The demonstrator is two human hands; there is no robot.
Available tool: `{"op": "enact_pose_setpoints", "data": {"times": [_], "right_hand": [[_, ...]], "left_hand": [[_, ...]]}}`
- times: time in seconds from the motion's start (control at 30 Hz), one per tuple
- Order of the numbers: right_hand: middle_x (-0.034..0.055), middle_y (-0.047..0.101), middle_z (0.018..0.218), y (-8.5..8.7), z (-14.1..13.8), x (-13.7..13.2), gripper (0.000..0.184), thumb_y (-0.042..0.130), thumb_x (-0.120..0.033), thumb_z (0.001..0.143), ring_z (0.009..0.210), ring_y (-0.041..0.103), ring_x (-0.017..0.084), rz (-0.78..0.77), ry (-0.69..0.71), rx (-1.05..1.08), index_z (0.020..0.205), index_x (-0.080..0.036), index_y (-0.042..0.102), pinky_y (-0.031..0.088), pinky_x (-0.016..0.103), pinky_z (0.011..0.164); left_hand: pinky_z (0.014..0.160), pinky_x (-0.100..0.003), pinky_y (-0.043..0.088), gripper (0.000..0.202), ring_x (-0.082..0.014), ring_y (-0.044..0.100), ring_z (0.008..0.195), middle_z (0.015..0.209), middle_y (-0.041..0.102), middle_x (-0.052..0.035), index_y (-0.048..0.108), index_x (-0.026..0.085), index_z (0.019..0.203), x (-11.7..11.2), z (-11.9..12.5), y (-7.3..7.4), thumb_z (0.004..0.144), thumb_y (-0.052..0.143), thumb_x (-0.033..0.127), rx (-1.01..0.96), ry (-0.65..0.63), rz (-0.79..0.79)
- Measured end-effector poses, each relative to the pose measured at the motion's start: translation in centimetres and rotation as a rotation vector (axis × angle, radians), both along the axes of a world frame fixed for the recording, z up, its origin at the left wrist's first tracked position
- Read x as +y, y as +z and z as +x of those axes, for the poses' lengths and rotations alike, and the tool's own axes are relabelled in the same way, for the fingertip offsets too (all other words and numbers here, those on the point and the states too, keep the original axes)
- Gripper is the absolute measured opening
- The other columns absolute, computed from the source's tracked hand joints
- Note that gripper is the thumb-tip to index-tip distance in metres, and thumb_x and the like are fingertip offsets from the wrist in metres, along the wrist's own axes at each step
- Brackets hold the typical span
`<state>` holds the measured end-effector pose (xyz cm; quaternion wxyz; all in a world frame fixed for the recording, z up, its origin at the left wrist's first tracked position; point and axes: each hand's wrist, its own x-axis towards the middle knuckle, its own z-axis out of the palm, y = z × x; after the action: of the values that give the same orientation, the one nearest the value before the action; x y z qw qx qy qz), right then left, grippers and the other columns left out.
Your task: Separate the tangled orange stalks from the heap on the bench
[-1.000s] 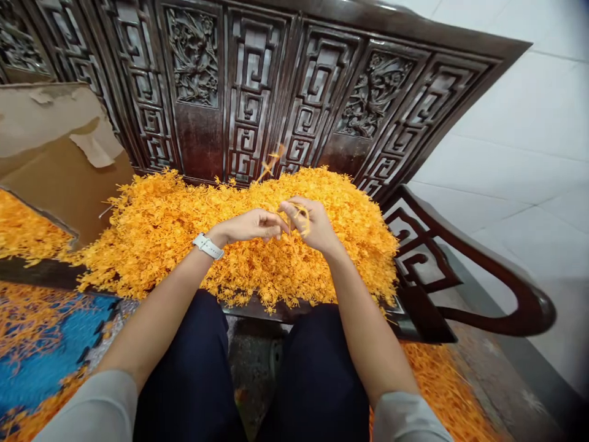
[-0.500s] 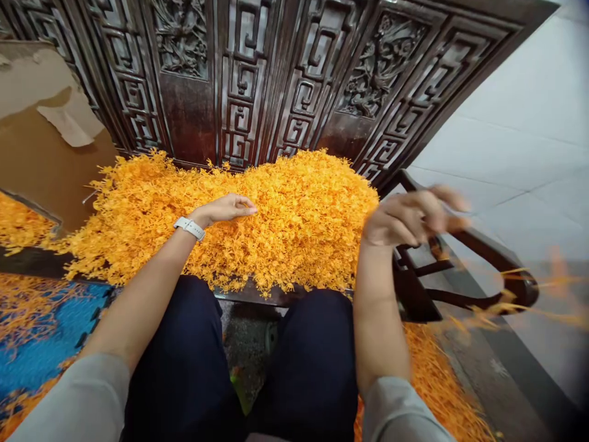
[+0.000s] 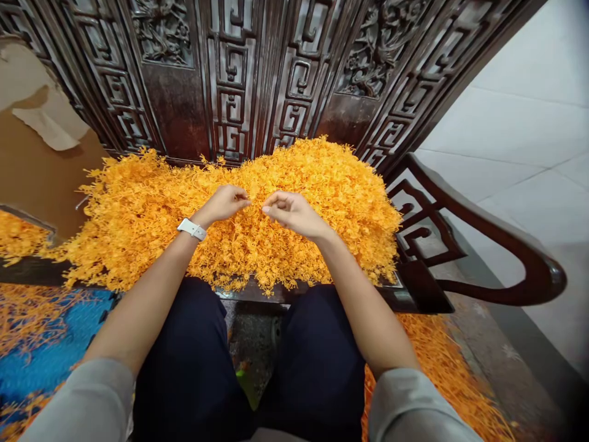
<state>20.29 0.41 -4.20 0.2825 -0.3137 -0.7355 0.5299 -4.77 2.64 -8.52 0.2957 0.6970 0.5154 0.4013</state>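
A large heap of yellow-orange plastic flower sprigs (image 3: pixel 317 178) covers the dark wooden bench seat. Over the middle of the heap is my left hand (image 3: pixel 226 201), a white-strapped watch (image 3: pixel 192 229) on its wrist. Its thumb and fingertips are pinched together; anything between them blends into the yellow behind. Facing it a short gap away, my right hand (image 3: pixel 293 212) has curled fingers, with the thumb close to the index fingertip. Whatever this hand may hold is too small to make out. The two hands do not touch each other.
Behind the heap rises the carved bench back (image 3: pixel 179 116), with a curved armrest (image 3: pixel 497 239) at right. Torn cardboard (image 3: pixel 41 166) leans at left. Orange strands (image 3: pixel 442 362) lie on the floor at right, and others (image 3: pixel 27 313) on a blue mat (image 3: pixel 78 331) at left.
My right hand has come back from the armrest side to the middle of the heap, beside my left hand. The blurred orange strands at far right are gone from view. My left hand has barely moved.
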Motion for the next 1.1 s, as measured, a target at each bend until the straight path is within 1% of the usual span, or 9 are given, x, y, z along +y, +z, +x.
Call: {"op": "enact_pose_setpoints", "data": {"times": [0.2,0.3,0.4,0.5,0.6,0.77,0.87,1.0,1.1], "right_hand": [[0.0002,0.058,0.072,-1.8,-2.5,-0.3,0.037,0.066,-0.059,0.098,0.067,0.051,0.018,0.316,-0.127,-0.329,0.096,-0.024,0.056,0.035,0.035,0.064],[0.0045,0.063,0.077,-2.6,-3.6,-0.3,0.048,0.062,-0.055,0.100,0.072,0.055,0.023,0.381,-0.191,-0.528,0.130,-0.018,0.057,0.032,0.036,0.065],[0.0071,0.067,0.081,-3.7,-4.5,-0.3,0.059,0.064,-0.045,0.099,0.075,0.058,0.025,0.405,-0.073,-0.633,0.147,-0.014,0.051,0.032,0.036,0.066],[0.0079,0.070,0.085,-4.6,-5.1,-0.2,0.034,0.064,-0.029,0.095,0.078,0.059,0.023,0.421,0.000,-0.650,0.126,-0.017,0.067,0.033,0.036,0.069],[0.0082,0.070,0.087,-4.8,-5.1,0.0,0.012,0.059,-0.021,0.093,0.080,0.059,0.022,0.427,-0.037,-0.624,0.098,-0.020,0.070,0.033,0.036,0.071],[0.0040,0.062,0.078,-3.0,-4.1,0.4,0.007,0.055,-0.024,0.097,0.072,0.052,0.019,0.435,-0.223,-0.368,0.091,-0.022,0.056,0.033,0.036,0.071],[0.0009,0.054,0.077,-1.5,-2.6,0.6,0.014,0.056,-0.032,0.101,0.067,0.047,0.016,0.400,-0.431,-0.036,0.092,-0.025,0.049,0.034,0.035,0.066],[-0.0022,0.046,0.076,-0.3,-0.4,0.7,0.029,0.060,-0.051,0.102,0.060,0.041,0.013,0.308,-0.491,0.333,0.094,-0.028,0.045,0.034,0.031,0.055],[-0.0032,0.050,0.075,-0.3,0.8,1.0,0.039,0.067,-0.061,0.097,0.055,0.043,0.012,0.265,-0.438,0.420,0.097,-0.029,0.045,0.036,0.029,0.048]], "left_hand": [[0.067,-0.026,0.046,0.012,-0.0155,0.062,0.067,0.076,0.073,-0.0062,0.080,0.017,0.083,-0.3,1.9,1.9,0.085,0.086,0.027,-0.434,-0.030,0.001],[0.066,-0.025,0.042,0.007,-0.0155,0.059,0.067,0.074,0.072,-0.0053,0.079,0.017,0.078,-0.4,1.8,2.3,0.083,0.085,0.015,-0.330,0.060,0.013],[0.065,-0.025,0.037,0.015,-0.0173,0.058,0.068,0.072,0.073,-0.0057,0.079,0.018,0.071,-0.3,1.1,1.5,0.072,0.089,0.006,-0.059,0.127,-0.021],[0.059,-0.026,0.032,0.020,-0.0174,0.054,0.060,0.064,0.069,-0.0038,0.080,0.019,0.073,-0.2,0.5,0.4,0.065,0.092,0.005,0.061,0.165,-0.163],[0.057,-0.025,0.035,0.021,-0.0163,0.057,0.058,0.069,0.072,-0.0045,0.083,0.018,0.087,-0.2,0.2,0.0,0.071,0.089,0.007,-0.067,0.096,-0.242],[0.064,-0.024,0.049,0.017,-0.0140,0.066,0.068,0.091,0.076,-0.0105,0.081,0.015,0.101,-0.8,-0.2,0.9,0.087,0.084,0.025,-0.339,0.001,-0.168],[0.073,-0.026,0.054,0.037,-0.0165,0.070,0.082,0.108,0.075,-0.0133,0.077,0.017,0.116,-1.5,-0.6,1.7,0.090,0.084,0.042,-0.390,0.011,-0.116],[0.095,-0.036,0.055,0.066,-0.0250,0.070,0.111,0.135,0.071,-0.0178,0.071,0.018,0.133,-2.4,-0.6,2.5,0.080,0.091,0.050,-0.174,-0.074,-0.107],[0.100,-0.042,0.053,0.071,-0.0290,0.068,0.116,0.137,0.070,-0.0167,0.068,0.018,0.137,-2.6,-0.3,2.7,0.080,0.089,0.055,0.071,-0.118,-0.076]]}}
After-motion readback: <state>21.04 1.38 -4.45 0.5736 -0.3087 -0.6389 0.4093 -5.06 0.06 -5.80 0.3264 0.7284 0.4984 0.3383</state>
